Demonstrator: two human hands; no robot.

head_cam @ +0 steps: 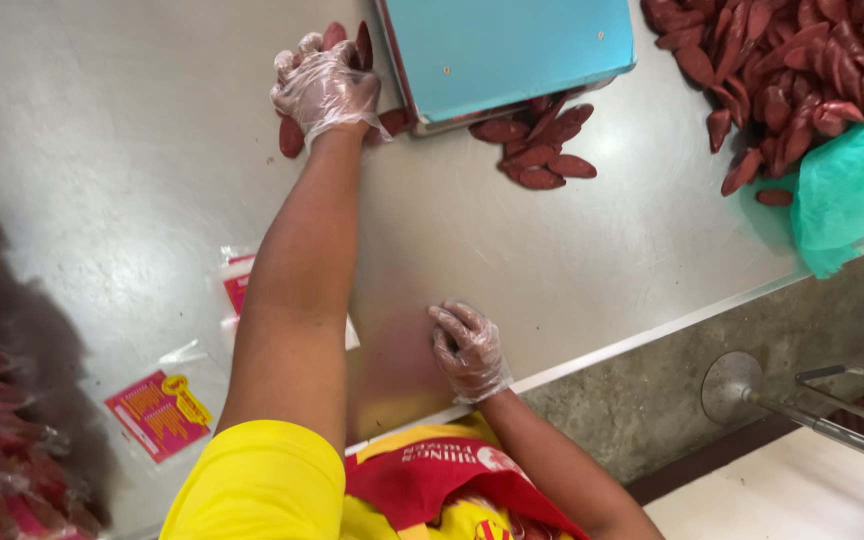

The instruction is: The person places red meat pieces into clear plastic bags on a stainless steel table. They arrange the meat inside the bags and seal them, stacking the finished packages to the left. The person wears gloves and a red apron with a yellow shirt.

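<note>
Counter: brushed stainless-steel counter (132,120) filling most of the view, its front edge running diagonally at lower right.
Scale: teal-topped weighing scale (512,45) at the top centre, standing on the counter.
Large heap: dark red, flat oval dried fruit slices (792,70) piled at the upper right, beside a crumpled green plastic sheet (852,190).
Small heap: more dark red slices (542,150) lying just in front of the scale.
Left hand: left hand (324,90), in a clear plastic glove, stretched far forward, fingers curled over a clutch of dark red slices (290,135) just left of the scale.
Right hand: right hand (470,350), gloved likewise, empty, fingers loosely bent, resting on the counter near its front edge.
Packets: clear plastic packets with pink printed labels (159,413) lying flat at the lower left.
</note>
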